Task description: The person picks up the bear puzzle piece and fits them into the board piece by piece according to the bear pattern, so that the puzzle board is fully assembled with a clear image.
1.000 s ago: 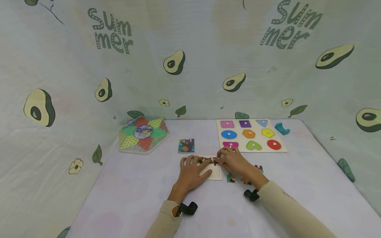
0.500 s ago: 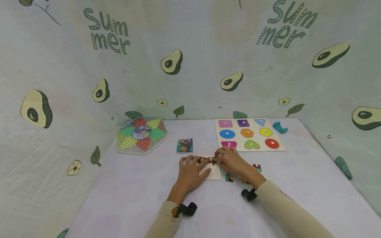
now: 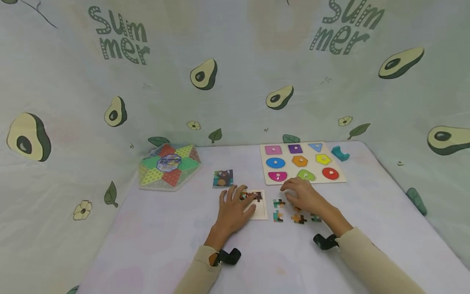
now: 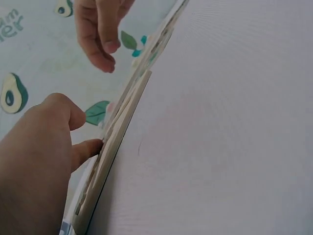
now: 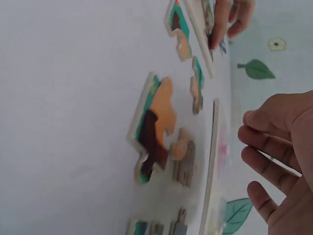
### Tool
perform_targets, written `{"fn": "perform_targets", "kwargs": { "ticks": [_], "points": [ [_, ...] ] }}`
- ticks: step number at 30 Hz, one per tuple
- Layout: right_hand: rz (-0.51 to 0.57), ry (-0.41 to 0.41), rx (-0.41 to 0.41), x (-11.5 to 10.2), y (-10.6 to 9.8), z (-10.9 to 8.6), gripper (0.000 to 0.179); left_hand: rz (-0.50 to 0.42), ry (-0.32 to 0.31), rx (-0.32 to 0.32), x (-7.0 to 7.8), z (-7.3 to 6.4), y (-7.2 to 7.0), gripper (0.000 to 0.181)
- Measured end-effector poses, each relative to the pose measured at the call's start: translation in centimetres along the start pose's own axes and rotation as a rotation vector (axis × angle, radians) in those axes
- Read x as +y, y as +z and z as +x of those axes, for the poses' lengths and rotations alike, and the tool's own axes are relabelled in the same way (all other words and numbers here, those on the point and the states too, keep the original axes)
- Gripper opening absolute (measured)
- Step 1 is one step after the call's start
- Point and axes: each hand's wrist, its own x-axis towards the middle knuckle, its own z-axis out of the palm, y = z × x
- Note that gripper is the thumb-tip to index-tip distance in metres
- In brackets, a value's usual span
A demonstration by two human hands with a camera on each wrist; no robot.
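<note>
My left hand (image 3: 233,210) lies over a small pale puzzle tray (image 3: 261,211), fingers spread. In the left wrist view a fingertip of that hand (image 4: 36,152) touches the top of the tray (image 4: 115,142). Along the tray's upper edge sit fitted brown and dark picture pieces (image 3: 258,197), partly covered by the fingers. My right hand (image 3: 305,197) hovers above loose jigsaw pieces (image 3: 299,219) to the right of the tray. Its fingers (image 5: 266,142) are loosely bent with nothing between them in the right wrist view. One orange, brown and green jigsaw piece (image 5: 154,127) lies below that hand.
A bear picture card (image 3: 223,178) lies behind the tray. Farther back are a shape board with knobs (image 3: 262,163) and a teal curved block (image 3: 340,153). At the back left sits a hexagonal star-patterned game box (image 3: 169,166). A printed curtain (image 3: 242,118) hangs behind the table.
My right hand has left the tray's upper edge and moved right, uncovering several loose pieces. My left hand stays on the tray. The head view has shifted slightly.
</note>
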Motion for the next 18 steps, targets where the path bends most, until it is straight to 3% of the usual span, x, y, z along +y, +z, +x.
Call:
{"fn": "perform_targets", "kwargs": {
  "ticks": [9,18],
  "points": [
    [-0.003,-0.010,-0.043,0.8,0.9,-1.5,0.024,0.015,0.042,-0.049,-0.1,-0.7,0.1,0.055],
    [-0.063,-0.060,-0.090,0.2,1.7,-1.0,0.026,-0.033,-0.019,-0.048,-0.8,-1.0,-0.5,0.069]
  ]
}}
